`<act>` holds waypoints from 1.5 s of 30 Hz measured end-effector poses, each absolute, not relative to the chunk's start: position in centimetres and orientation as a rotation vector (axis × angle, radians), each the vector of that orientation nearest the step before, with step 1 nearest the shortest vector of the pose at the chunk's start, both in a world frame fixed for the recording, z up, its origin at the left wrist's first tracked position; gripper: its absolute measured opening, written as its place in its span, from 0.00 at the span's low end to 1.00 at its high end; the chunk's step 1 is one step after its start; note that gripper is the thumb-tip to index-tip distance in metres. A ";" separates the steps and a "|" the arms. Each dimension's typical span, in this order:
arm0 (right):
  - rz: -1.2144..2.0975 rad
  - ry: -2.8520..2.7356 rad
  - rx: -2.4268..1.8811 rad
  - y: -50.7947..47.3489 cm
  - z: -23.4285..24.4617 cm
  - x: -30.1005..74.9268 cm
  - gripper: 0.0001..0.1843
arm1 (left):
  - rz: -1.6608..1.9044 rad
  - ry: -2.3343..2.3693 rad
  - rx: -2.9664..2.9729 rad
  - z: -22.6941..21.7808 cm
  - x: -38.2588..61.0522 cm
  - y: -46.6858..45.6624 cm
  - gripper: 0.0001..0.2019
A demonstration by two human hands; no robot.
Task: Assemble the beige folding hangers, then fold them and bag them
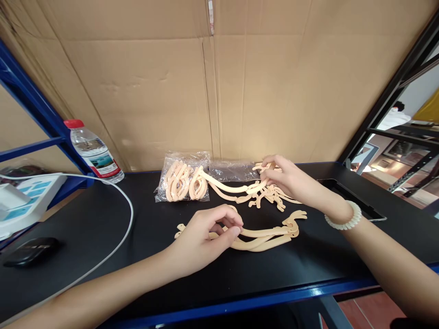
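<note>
Toward the back of the desk, my right hand [276, 171] is closed, thumb and fingers pinching a long jointed beige plastic piece [228, 186] that looks like a folding hanger. Its left end rests on a clear bag. Beneath and beside that hand lies a tangle of similar beige pieces [270, 195]. Nearer the front edge, my left hand [209, 233] is curled with thumb and index tips together at a second beige folding hanger [264, 241]. The palm covers part of it; whether the tips grip it is hard to see.
A clear plastic bag [159, 194] holds coiled beige pieces, with more clear wrap [229, 171] beside it. On the left are a water bottle [98, 155], a white cable [128, 219], a power strip [30, 201] and a black mouse [32, 251]. A cardboard wall [147, 91] stands behind.
</note>
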State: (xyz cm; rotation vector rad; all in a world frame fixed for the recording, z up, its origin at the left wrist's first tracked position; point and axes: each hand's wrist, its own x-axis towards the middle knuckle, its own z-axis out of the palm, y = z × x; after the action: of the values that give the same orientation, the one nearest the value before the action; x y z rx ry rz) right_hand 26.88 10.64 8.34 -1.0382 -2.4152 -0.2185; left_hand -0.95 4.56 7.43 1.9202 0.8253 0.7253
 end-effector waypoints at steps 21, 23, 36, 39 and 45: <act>-0.576 -2.341 -0.725 6.1 8.5 22.5 0.17 | 0.972 0.765 0.961 6.4 1.2 5.3 0.14; -0.495 -2.348 -0.739 6.0 8.5 22.7 0.16 | 1.004 0.796 0.952 6.5 1.2 5.2 0.15; -0.528 -2.463 -0.873 5.3 8.8 22.9 0.21 | 0.926 0.765 0.966 6.1 0.8 5.3 0.12; -0.357 -2.441 -0.798 5.8 9.0 23.5 0.20 | 0.961 0.815 0.985 6.0 0.8 5.4 0.12; 0.123 -1.984 -1.015 9.0 8.9 27.5 0.12 | 1.054 0.818 1.031 5.6 -0.1 6.0 0.11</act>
State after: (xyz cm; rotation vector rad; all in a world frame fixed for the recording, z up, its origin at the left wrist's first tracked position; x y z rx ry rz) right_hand 27.47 9.02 8.90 -1.0151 -1.9841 0.1227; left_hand -0.12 5.98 5.63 1.0311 0.8180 1.0542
